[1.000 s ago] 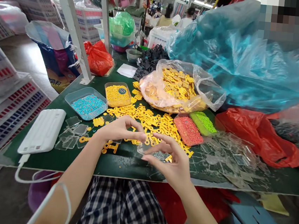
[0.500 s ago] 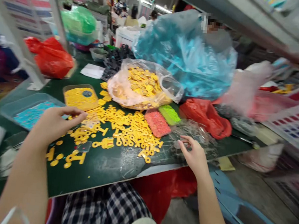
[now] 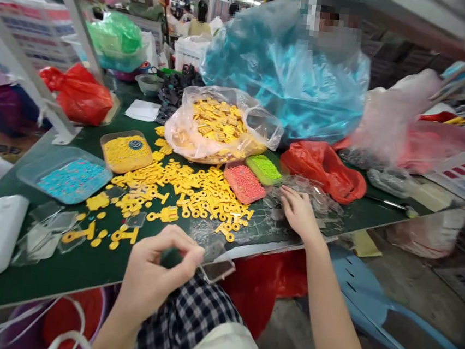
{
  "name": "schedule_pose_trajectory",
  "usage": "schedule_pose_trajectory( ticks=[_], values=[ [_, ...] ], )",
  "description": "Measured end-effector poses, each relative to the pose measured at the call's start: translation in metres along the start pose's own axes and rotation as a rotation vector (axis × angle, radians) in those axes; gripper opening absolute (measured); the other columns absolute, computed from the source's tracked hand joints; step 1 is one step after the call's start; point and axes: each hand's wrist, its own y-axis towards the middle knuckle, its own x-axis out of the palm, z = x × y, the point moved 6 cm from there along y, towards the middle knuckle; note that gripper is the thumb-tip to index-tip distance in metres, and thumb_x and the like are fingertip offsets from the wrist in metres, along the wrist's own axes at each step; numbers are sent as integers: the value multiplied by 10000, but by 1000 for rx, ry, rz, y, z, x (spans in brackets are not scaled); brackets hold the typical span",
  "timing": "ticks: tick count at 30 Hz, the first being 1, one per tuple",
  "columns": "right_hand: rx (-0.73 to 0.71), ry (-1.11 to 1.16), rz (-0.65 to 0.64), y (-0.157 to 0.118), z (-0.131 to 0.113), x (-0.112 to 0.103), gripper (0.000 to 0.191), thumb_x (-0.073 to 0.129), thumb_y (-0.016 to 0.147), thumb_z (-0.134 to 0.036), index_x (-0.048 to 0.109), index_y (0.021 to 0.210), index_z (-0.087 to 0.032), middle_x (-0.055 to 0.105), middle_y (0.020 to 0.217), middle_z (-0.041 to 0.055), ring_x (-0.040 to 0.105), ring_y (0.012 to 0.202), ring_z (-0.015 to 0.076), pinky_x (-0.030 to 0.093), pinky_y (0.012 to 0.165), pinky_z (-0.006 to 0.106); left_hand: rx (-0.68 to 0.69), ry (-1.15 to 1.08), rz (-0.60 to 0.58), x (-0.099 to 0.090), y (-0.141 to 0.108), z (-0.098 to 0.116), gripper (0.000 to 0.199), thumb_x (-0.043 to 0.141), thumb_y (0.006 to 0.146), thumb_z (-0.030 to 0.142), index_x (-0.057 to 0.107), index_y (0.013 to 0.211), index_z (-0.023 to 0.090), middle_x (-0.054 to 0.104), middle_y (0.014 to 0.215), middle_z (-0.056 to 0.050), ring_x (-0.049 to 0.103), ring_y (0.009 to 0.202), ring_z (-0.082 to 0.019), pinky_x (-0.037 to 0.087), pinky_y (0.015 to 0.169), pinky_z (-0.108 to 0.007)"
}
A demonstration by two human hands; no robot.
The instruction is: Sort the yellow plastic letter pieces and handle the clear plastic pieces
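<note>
My left hand (image 3: 166,269) is closed in a pinch over the table's front edge. Between thumb and forefinger it holds a small clear plastic piece (image 3: 218,270), flat and rectangular with a rim. My right hand (image 3: 299,211) lies with fingers stretched at the near side of a heap of clear plastic pieces (image 3: 316,196); whether the fingertips touch one is hard to see. Loose yellow plastic parts (image 3: 201,196) with ring ends spread across the table's middle. Beside them stand a tray of pink bits (image 3: 245,182) and a tray of green bits (image 3: 264,168).
A tub of blue bits (image 3: 73,178) and a tub of yellow bits (image 3: 126,152) stand at left. Behind are an open bag of yellow parts (image 3: 221,124) and a large blue bag (image 3: 287,75). A red bag (image 3: 323,169) lies right; a blue chair (image 3: 357,285) stands below.
My left hand has moved from beside the blue tub to the front edge, now with a clear plastic piece in its pinch. My right hand has reached slightly farther, fingers straighter, to the clear heap.
</note>
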Motion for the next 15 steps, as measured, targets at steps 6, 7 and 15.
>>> schedule_pose_trajectory(
  ticks=[6, 7, 15],
  values=[
    [-60, -3, -59, 10, 10, 14, 423, 382, 914, -330, 698, 1143, -166, 715, 1134, 150, 572, 928, 308, 449, 887, 509, -67, -58, -17, -10, -23, 6, 318, 710, 786, 366, 556, 539, 237, 633, 531, 3, 532, 540, -162, 484, 669, -380],
    [-56, -6, -60, 11, 12, 14, 417, 388, 915, -349, 707, 1115, -169, 723, 1091, 152, 563, 894, 307, 452, 869, 502, -76, -67, -3, -13, -26, 6, 311, 714, 784, 349, 555, 541, 237, 636, 534, 7, 531, 538, -158, 480, 681, -382],
    [-15, 29, -111, 27, 34, 17, 367, 465, 908, -493, 689, 965, -209, 700, 885, 142, 535, 853, 300, 457, 815, 462, -27, -64, 20, -23, -35, 14, 286, 722, 762, 282, 557, 533, 236, 628, 503, 33, 509, 490, -137, 452, 714, -392]
  ],
)
